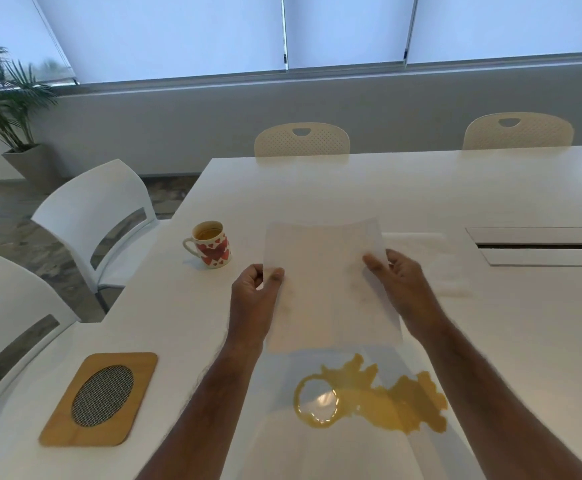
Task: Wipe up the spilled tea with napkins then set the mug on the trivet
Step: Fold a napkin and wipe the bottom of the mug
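You've got one napkin [327, 282] up in the air btwn both hands, above the far edge of the spilled tea [383, 398]. It's thin, limp paper w/ almost no weight, and I'd expect it to go soggy and tear-prone once wet, so hold it by the side edges as now, then press flat rather than scrub.

Left hand [253, 303] pinches the left edge, thumb in front, fingers curled behind. Right hand [404, 289] takes the right edge, thumb on the front, fingers behind the sheet. Both forearms reach fwd over the puddle, wrists roughly level.

More napkins [445, 268] lie flat on the table [525, 341] just beyond your right hand.

The mug [210, 245], ceramic w/ hearts, stands upright to the far left, still holding tea, so carry it level by the handle. The trivet [101, 398] sits near left, well apart from the mug.
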The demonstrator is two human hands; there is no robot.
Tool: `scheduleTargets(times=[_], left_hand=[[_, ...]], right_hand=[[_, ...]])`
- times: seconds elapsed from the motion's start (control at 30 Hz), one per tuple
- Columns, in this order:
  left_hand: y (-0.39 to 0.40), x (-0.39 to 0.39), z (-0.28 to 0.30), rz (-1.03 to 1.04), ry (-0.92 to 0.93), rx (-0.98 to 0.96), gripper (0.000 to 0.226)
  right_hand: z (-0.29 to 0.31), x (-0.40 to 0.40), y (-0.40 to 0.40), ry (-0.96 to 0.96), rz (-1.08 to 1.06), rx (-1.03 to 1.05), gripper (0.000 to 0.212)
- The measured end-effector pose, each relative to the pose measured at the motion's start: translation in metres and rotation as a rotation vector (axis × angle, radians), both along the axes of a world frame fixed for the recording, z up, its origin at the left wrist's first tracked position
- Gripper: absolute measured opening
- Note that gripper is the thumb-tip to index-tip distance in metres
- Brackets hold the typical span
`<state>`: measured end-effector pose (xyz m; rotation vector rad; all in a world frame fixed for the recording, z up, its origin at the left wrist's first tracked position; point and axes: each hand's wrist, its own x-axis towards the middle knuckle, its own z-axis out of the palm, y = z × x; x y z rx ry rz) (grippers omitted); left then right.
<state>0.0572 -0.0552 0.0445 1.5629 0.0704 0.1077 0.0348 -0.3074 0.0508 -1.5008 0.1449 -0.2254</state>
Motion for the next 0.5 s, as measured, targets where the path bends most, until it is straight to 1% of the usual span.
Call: scheduleTargets(times=[0.17,0.27,0.4,0.5], left_hand=[[0.03,-0.007,-0.014,0.087,-0.042,0.178,0.017],[0.037,-0.015,-0.019,0.097,-0.049,0.268,0.016],[0.028,-0.026,-0.021,0.047,-0.053,0.327,0.015],[0.021,-0.033,-0.02,0.01,-0.051,0.312,0.015]], right_hand=[[-0.017,-0.02,0.033,0.075,0.072,0.068,0.022],[-0.02,-0.027,0.053,0.099,0.082,0.023,0.024],[-0.023,-0.031,0.082,0.102,0.115,-0.079,0.028],[-0.023,-0.032,0.099,0.108,0.146,-0.09,0.032]])
